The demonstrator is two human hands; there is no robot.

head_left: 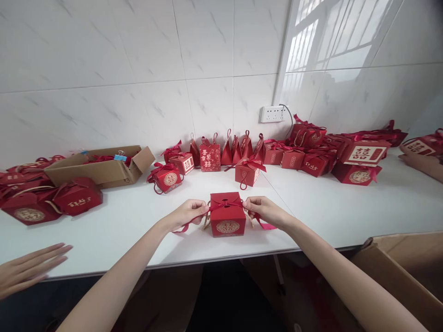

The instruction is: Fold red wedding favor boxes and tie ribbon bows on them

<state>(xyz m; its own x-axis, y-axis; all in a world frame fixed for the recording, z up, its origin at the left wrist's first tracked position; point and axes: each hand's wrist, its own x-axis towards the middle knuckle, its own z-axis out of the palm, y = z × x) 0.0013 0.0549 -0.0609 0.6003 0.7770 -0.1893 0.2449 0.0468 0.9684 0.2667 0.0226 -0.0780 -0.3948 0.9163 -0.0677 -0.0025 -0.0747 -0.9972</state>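
Note:
Right in front of me a red gift box (pixel 227 216) with a round gold emblem stands upright on the white table (pixel 138 230). A dark red ribbon (pixel 226 203) crosses its top, apparently knotted at the middle. My left hand (pixel 189 213) pinches one side of the ribbon at the box's left edge, with a tail hanging below the fingers. On the other side my right hand (pixel 265 211) pinches the ribbon, its tail lying on the table. Twisted cord handles (pixel 249 220) droop at both sides of the box, partly hidden by my hands.
Finished-looking red boxes (pixel 247 171) with bows and several triangular ones (pixel 226 152) line the wall. A cardboard tray (pixel 93 171) sits left among more boxes. Another person's hand (pixel 31 267) is at lower left, another hand (pixel 420 163) far right. A large carton (pixel 398 272) stands by the front edge.

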